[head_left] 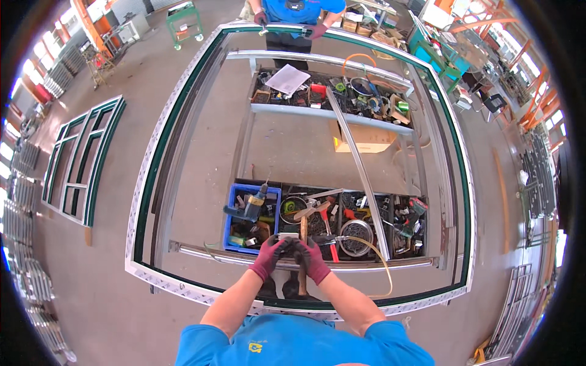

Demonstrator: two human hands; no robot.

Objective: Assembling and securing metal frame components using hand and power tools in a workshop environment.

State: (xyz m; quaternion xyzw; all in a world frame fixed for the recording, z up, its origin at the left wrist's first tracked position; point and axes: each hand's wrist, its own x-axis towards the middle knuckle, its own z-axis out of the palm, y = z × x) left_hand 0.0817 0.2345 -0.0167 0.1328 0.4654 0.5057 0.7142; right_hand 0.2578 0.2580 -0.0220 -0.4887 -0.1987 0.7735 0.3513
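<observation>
My left hand (269, 256) and my right hand (311, 258), both in maroon-and-black work gloves, meet over the near side of a large frame (150, 280) with a pale outer edge and dark green inner strip. Their fingers are closed together around a small pale block-like piece (289, 235); its exact kind is too small to tell. Just beyond my fingers is a wooden-handled hammer (304, 228). A red-handled tool (333, 251) lies right of it. Beside my right hand, a yellow air hose (384, 268) leads to a dark tool (323, 239).
Near my hands, a blue bin (229, 213) holds a cordless drill (251, 207). A round bowl of screws (356, 238) stands to the right. A metal bar (357, 152) slants across the frame. Opposite stands a co-worker (296, 11) in blue. A smaller green frame (82, 161) lies left.
</observation>
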